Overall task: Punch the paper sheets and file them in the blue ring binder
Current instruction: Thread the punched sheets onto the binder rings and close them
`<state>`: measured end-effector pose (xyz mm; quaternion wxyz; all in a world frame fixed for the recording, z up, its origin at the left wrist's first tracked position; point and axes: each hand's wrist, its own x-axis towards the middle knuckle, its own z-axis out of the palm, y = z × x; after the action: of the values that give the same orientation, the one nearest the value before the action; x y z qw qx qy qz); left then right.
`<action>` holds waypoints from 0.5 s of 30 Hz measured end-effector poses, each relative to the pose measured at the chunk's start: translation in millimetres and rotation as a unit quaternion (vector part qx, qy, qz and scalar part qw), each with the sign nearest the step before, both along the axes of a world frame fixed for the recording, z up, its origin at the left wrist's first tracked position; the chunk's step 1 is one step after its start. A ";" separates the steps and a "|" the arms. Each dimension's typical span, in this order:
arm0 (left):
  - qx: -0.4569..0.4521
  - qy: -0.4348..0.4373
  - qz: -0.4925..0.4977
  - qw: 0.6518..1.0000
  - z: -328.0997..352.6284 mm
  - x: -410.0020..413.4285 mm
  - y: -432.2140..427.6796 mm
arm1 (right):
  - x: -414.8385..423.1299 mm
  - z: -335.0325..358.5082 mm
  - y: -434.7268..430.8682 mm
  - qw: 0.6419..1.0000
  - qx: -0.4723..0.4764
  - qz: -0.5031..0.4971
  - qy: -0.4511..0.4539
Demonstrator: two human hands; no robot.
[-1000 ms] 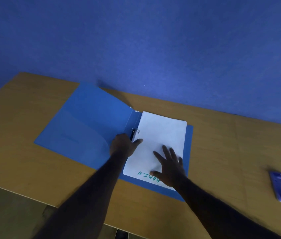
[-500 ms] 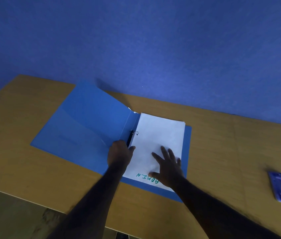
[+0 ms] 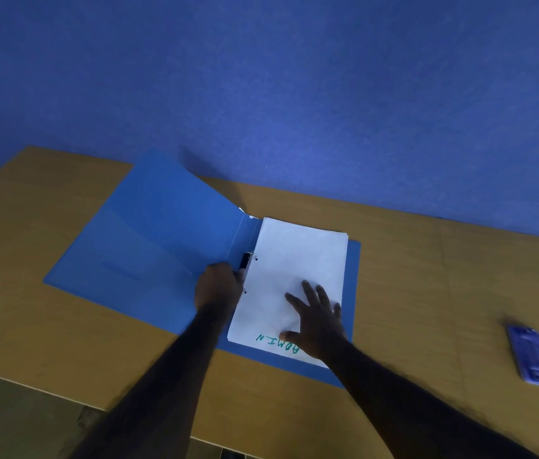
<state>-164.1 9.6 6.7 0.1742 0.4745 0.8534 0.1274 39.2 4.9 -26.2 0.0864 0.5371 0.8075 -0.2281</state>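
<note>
Here, wooden table (image 3: 63,326), blue wall (image 3: 294,77) beyond fingers; right hand (image 3: 317,321) splayed flat on paper sheets (image 3: 294,266); left hand (image 3: 218,286) curled at binder (image 3: 149,240) rings, grip unclear.

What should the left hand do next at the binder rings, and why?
Probably press the ring mechanism shut. The paper sheets already lie in the open blue ring binder with punched holes at the rings, the right hand lies flat on them, and the left hand sits at the mechanism. Whether the rings are already closed cannot be told.
</note>
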 end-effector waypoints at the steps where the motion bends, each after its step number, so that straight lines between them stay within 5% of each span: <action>1: 0.001 -0.020 0.011 1.000 -1.0 -2.7 6.0 | 0.6 0.1 0.0 1.000 0.001 0.000 0.000; 15: -0.045 -0.136 0.075 0.987 -11.1 -14.1 32.9 | 0.6 -2.5 1.0 1.000 0.002 -0.001 0.004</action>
<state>-178.2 42.5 -4.4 0.3001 0.3794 0.8594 0.1653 39.8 5.9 -28.6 0.0820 0.5376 0.8076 -0.2282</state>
